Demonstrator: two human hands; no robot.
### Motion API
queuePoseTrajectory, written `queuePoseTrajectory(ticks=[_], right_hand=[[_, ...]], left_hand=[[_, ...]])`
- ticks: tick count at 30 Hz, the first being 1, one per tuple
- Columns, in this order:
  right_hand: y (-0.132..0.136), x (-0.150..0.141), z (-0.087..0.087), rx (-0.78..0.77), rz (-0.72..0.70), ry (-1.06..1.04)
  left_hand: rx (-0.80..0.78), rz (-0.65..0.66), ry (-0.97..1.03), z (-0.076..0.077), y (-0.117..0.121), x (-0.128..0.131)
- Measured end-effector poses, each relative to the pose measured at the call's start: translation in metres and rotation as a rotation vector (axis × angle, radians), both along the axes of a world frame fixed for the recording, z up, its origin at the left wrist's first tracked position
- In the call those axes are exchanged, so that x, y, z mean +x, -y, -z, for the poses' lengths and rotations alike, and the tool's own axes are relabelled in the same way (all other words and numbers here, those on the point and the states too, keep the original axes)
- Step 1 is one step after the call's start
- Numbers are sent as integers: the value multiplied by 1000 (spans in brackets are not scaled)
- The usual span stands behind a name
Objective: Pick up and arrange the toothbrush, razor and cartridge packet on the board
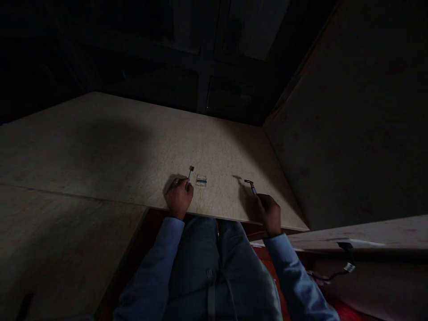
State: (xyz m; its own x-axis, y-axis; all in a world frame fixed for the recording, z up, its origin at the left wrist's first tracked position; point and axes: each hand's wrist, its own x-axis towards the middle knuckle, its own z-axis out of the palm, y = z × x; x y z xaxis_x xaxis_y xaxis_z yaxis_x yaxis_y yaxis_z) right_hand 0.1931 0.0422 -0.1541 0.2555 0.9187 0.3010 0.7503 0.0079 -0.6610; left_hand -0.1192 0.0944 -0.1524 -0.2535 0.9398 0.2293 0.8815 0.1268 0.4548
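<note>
My left hand (179, 196) rests on the near edge of a pale wooden board (110, 151), fingers closed round a thin stick-like tool (191, 171) with a small dark head that points away from me. Just to its right, a small clear rectangular piece (201, 180) with a bluish stripe lies flat on the board, untouched. My right hand (268, 213) sits further right at the board's edge, closed round a second thin tool (250, 185) with a bent dark tip. Both sleeves are light blue.
The room is dim. A large tilted panel (351, 133) rises on the right. A lower board (56, 249) lies at the left. A pale shelf (377, 232) with a dark cable and connector (347, 266) is at the right. A dark window frame (203, 67) stands behind.
</note>
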Motion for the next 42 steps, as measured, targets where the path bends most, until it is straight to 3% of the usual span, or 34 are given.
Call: queuePoseTrajectory(ticks=[3, 6, 12, 20, 28, 36, 42], right_hand=[[-18, -50, -5, -25, -109, 57], [-31, -87, -7, -101, -110, 158], [-36, -119, -10, -241, 9, 273], [-31, -124, -8, -271, -12, 328], [-26, -111, 5, -134, -24, 58], [-24, -99, 24, 36, -103, -136], [-24, -99, 26, 49, -118, -159]], left_hand=[[-10, 4, 12, -1, 1, -1], [-13, 17, 22, -2, 2, -1], [-11, 34, 69, -3, 5, -3], [14, 44, 136, -1, 2, -5], [27, 20, 192, -5, 1, -5], [228, -23, 319, 14, -7, -9], [290, -29, 374, 22, -12, -12]])
